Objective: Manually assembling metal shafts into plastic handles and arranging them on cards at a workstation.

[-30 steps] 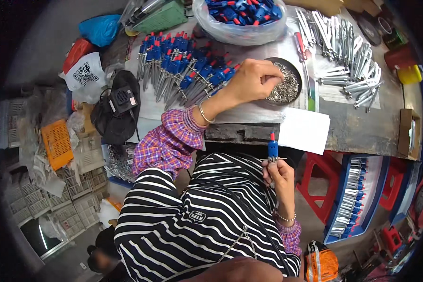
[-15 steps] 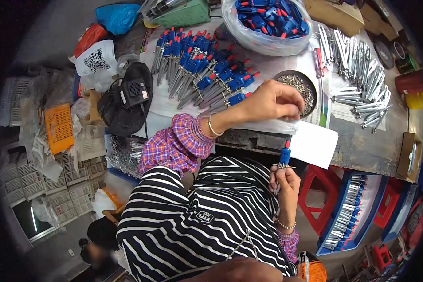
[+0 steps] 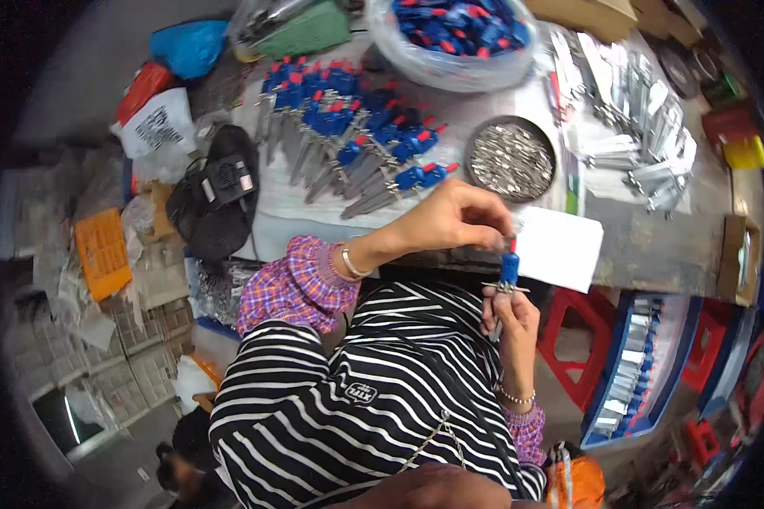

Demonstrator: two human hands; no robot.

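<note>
My right hand point(image 3: 508, 316) holds a small blue-handled metal part point(image 3: 509, 270) upright in front of my striped shirt, at the near edge of the worktable point(image 3: 654, 246). My left hand point(image 3: 457, 219), reaching out of a plaid sleeve, has its fingertips pinched at the red top of that part; whether a small metal piece sits between them I cannot tell. Just beyond lies a round dark dish point(image 3: 511, 159) full of small silver pieces.
Rows of finished blue-and-red handled parts point(image 3: 356, 140) lie on the table's left. A clear bag of blue pieces point(image 3: 454, 34) stands at the back, loose metal blades point(image 3: 645, 110) to the right, a white paper sheet point(image 3: 560, 248) near my hands. Red stool point(image 3: 573, 339) below.
My left hand left the round dish and came back toward me to the top of the blue part. The right hand kept the part nearly still.
</note>
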